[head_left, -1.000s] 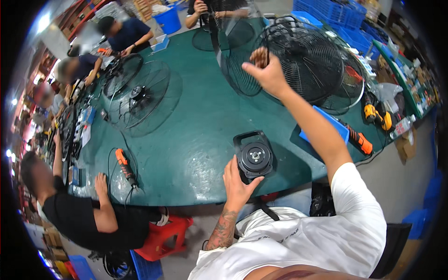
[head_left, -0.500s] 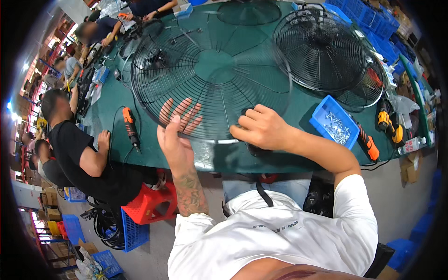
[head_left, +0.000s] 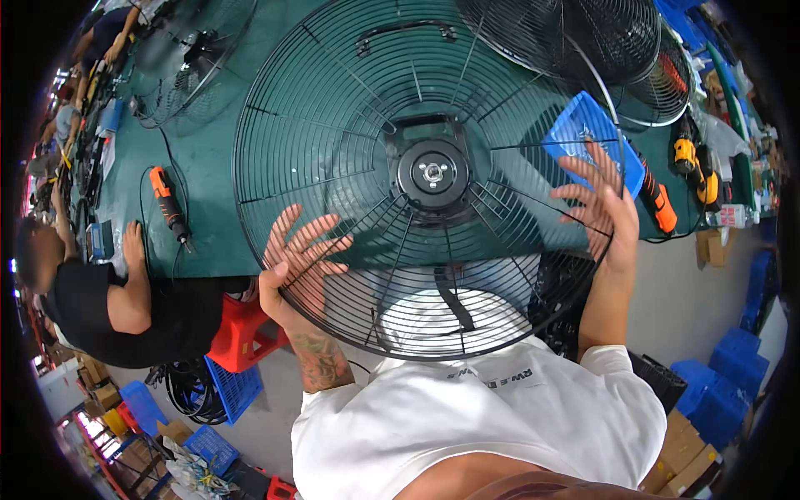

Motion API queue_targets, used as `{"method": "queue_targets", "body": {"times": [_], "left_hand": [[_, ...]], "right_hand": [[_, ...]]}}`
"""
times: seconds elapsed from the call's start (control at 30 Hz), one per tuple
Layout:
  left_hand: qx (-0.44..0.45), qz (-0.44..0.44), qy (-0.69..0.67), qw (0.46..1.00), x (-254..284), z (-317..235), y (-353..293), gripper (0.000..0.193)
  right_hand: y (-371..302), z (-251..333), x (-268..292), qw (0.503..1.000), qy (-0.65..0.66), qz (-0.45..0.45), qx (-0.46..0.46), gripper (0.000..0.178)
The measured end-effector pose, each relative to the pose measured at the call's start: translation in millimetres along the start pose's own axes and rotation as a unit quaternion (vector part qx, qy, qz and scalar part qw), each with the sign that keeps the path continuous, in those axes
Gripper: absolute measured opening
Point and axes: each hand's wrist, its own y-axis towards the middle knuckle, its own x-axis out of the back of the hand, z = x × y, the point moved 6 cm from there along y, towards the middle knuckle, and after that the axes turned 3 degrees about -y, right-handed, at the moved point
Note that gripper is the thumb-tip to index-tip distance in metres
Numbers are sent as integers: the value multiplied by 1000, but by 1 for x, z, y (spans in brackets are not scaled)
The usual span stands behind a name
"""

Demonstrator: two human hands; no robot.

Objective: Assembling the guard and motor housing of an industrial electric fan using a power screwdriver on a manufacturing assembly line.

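A large round black wire fan guard [head_left: 358,158] is held up between my hands, overlapping the table's near edge and my shirt. At its middle sits a black round motor hub [head_left: 432,175] with a shiny centre and a bracket above. A black curved handle [head_left: 406,33] crosses its far part. My left hand [head_left: 302,262] supports the near left rim, thumb at the edge and spread fingers seen through the wires. On the right rim, my right hand [head_left: 604,208] grips likewise, fingers behind the wires.
A blue bin [head_left: 587,125] of small metal parts lies partly behind the guard. Orange-black power screwdrivers [head_left: 169,204] rest on both sides of the green table [head_left: 217,242]. Yellow-black drills [head_left: 685,171] and more fan guards [head_left: 575,33] stand right. A co-worker [head_left: 96,304] sits left.
The wire guard has come up nearer to me, and its hub now shows in the middle. My right hand has moved from the table's near edge to the guard's right rim.
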Motion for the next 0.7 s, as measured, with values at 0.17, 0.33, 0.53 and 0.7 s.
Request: {"method": "queue_targets", "body": {"times": [0.17, 0.33, 0.53, 0.7], "left_hand": [[21, -26, 6, 999, 8, 9, -8, 81], [48, -26, 17, 998, 15, 17, -5, 80], [77, -25, 21, 996, 25, 28, 4, 79], [85, -2, 15, 996, 30, 31, 4, 82]], "right_hand": [[2, -23, 2, 997, -44, -5, -60, 76], [-10, -39, 6, 994, -53, -53, -75, 77], [-17, -59, 9, 990, -50, -52, -120, 83], [-16, -65, 16, 990, -51, -37, -127, 78]]}}
